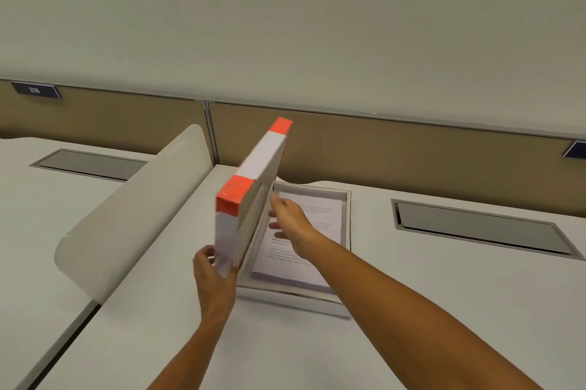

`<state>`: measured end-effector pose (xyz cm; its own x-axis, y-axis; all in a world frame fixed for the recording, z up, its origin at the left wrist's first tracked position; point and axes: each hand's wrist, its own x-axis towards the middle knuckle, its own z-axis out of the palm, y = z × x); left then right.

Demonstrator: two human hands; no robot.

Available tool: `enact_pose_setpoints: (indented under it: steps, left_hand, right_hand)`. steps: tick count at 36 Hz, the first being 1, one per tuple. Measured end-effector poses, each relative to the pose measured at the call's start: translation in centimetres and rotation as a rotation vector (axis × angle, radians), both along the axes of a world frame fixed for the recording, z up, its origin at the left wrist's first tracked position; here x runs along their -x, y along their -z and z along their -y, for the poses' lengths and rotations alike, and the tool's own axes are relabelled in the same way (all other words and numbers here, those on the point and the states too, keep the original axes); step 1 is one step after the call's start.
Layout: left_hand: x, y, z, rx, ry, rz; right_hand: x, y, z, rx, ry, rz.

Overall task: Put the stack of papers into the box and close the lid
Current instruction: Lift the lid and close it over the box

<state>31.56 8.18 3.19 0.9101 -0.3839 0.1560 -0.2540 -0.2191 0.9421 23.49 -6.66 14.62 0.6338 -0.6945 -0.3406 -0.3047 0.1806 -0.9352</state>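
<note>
Printed papers (301,240) lie in the open box (345,221) on a desk (412,310); left hand (215,275) grips the upright lid (250,196), right hand (288,224) apparently steadies its inner face.

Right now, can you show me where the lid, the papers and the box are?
lid (253,186): head view, its white side edge.
papers (329,218): head view, printed top sheet.
box (295,302): head view, its near wall.

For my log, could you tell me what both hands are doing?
Left hand: closed on the lid's near corner.
Right hand: gripping the lid's inner edge.
</note>
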Motion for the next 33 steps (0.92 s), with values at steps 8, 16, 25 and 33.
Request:
enact_pose_setpoints:
  steps: [8,16,25,33]
  left_hand:
    - [1.5,1.1,0.0,-0.072,0.072,0.110]
    - [-0.5,1.1,-1.6,-0.002,0.305,0.091]
    - [-6.0,1.3,1.2,-0.377,0.227,-0.345]
    - [-6.8,1.6,4.0,-0.570,0.341,-0.319]
  right_hand:
    - [1.3,-0.8,0.7,-0.141,0.233,0.258]
    - [3.0,0.2,1.4,-0.201,0.413,0.250]
    - [3.9,0.0,1.3,-0.179,0.370,0.228]
    - [5.8,0.1,2.8,-0.220,0.309,0.209]
